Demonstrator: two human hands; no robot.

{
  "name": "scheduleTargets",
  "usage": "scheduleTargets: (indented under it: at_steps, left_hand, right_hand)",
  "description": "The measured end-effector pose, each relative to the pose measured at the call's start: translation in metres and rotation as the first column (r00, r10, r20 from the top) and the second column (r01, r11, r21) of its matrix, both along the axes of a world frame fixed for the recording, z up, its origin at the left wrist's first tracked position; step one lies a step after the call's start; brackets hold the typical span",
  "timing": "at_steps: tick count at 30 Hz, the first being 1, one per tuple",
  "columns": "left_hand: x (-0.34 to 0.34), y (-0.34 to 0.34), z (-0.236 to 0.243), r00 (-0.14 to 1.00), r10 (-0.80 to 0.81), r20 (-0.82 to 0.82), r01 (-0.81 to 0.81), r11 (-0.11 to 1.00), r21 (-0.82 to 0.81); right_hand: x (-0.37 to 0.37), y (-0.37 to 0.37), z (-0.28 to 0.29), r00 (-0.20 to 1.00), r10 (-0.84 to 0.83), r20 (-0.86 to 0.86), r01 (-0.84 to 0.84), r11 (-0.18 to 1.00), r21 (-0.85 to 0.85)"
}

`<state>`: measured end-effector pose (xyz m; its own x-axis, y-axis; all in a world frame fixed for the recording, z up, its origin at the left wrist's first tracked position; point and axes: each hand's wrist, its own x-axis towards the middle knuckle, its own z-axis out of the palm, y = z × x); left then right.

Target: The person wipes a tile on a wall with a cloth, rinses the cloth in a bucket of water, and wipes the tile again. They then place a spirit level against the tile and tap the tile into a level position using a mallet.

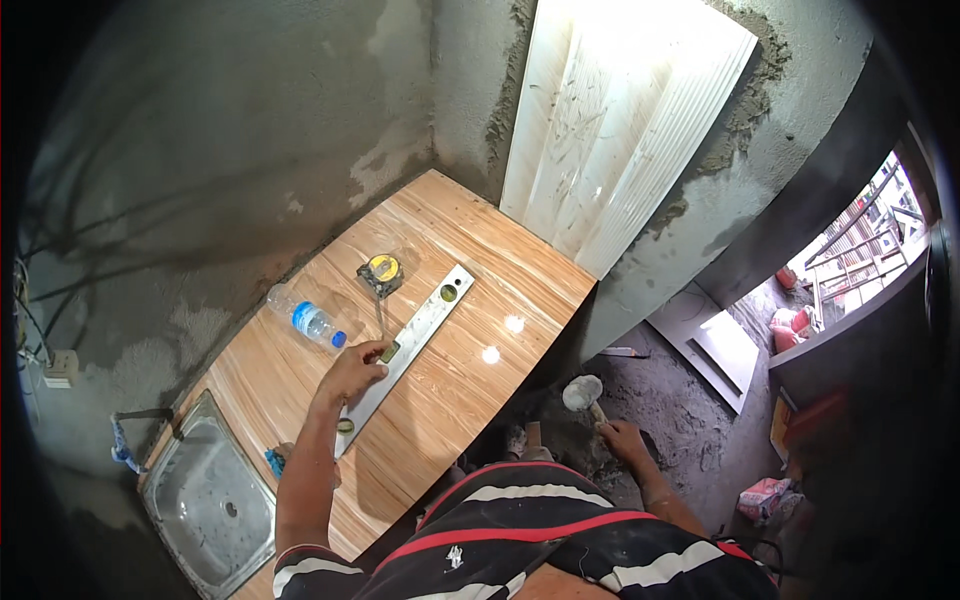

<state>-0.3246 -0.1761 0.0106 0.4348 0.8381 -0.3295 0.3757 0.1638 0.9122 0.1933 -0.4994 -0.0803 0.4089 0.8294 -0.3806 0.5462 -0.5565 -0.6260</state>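
Observation:
My left hand point(352, 374) is closed on a silver spirit level point(423, 326), gripping it near its middle vial. The level lies slantwise on a wood-patterned countertop point(440, 400). My right hand point(625, 442) is off the counter's right side, wrapped round the handle of a mallet point(582, 393) with a pale, round head. The mallet hangs over the rough floor, apart from the counter. A yellow and black tape measure point(383, 269) rests left of the level's far end. Near my left hand a clear plastic bottle point(312, 322) with a blue cap lies on its side.
A metal sink point(205, 505) is set in the counter at the lower left, beside a wall pipe point(150, 413). A pale ribbed panel point(620, 110) covers part of the far wall. Grey boards point(710, 345) and a bag point(768, 498) lie on the floor at right.

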Motion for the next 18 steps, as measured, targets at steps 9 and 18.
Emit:
scheduleTargets:
  at_steps: [9, 18]
  left_hand:
    - [0.028, -0.006, 0.009, 0.884, 0.149, -0.443, 0.165, 0.788, 0.594]
    - [0.154, 0.022, 0.116, 0.98, 0.025, -0.195, 0.155, 0.511, 0.845]
  right_hand:
    - [-0.004, 0.022, 0.031, 0.995, 0.027, -0.094, -0.009, 0.983, 0.182]
    - [-0.024, 0.15, 0.271, 0.984, 0.05, 0.173, -0.14, 0.817, 0.559]
